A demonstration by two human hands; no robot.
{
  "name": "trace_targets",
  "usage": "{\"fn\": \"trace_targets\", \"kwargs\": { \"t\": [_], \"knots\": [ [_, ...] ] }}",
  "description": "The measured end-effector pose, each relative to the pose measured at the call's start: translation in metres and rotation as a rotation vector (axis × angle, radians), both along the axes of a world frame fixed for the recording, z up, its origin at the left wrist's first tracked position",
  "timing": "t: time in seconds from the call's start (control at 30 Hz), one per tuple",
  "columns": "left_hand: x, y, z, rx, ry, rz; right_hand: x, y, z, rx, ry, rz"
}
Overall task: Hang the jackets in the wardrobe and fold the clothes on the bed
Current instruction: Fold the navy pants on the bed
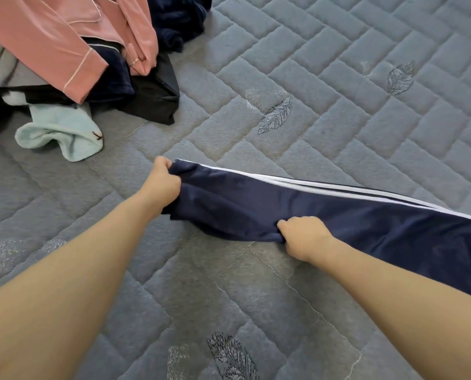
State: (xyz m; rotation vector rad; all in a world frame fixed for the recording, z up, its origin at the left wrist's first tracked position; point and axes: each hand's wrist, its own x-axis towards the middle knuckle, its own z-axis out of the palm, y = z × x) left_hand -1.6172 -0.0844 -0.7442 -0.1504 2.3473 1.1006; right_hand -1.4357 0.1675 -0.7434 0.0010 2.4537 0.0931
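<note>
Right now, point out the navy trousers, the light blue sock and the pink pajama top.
navy trousers [338, 215]: head view, dark fabric below the stripes.
light blue sock [61, 130]: head view, middle of the sock.
pink pajama top [37, 39]: head view, sleeve.

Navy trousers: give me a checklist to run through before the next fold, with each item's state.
1. Left hand grips the end of the navy trousers: ok.
2. Right hand grips the near edge: ok.
3. Cloth lies flat: not ok, it is creased between the hands.
4. White stripes run along the far edge: ok.
5. Bed bare in front of the trousers: ok.
6. Far end of the trousers straight: cannot tell, out of frame.
</note>
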Motion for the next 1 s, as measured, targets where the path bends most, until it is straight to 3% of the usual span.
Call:
{"fn": "trace_targets", "kwargs": {
  "t": [0.07, 0.13, 0.27, 0.37, 0.43, 0.53, 0.67, 0.73, 0.93, 1.0],
  "knots": [
    [-0.002, 0.000, 0.010, 0.136, 0.069, 0.105, 0.001, -0.005, 0.008, -0.184, -0.090, -0.133],
    [0.001, -0.005, 0.012, 0.090, 0.110, 0.122, 0.008, -0.013, 0.014, -0.260, -0.110, -0.139],
    [0.022, -0.021, -0.005, -0.042, -0.179, 0.133, 0.026, -0.019, 0.011, -0.211, -0.127, -0.129],
    [0.031, -0.023, -0.016, -0.055, -0.160, 0.108, 0.022, -0.012, 0.005, -0.378, 0.172, -0.359],
    [0.031, -0.019, -0.019, -0.051, -0.107, 0.111, 0.009, 0.003, -0.006, -0.250, 0.318, -0.414],
    [0.031, -0.015, -0.022, -0.059, -0.035, 0.094, -0.010, 0.022, -0.015, 0.038, 0.191, -0.402],
    [0.030, -0.014, -0.021, -0.044, 0.035, 0.098, -0.032, 0.036, -0.012, -0.059, -0.088, -0.354],
    [0.029, -0.015, -0.021, -0.051, 0.048, 0.095, -0.045, 0.044, -0.003, 0.009, -0.145, -0.253],
    [0.025, -0.004, -0.019, -0.162, 0.153, 0.103, -0.065, 0.074, 0.013, 0.247, 0.441, -0.222],
    [0.024, -0.001, -0.020, -0.209, 0.201, 0.087, -0.054, 0.061, 0.005, 0.242, 0.486, -0.296]
  ]
}}
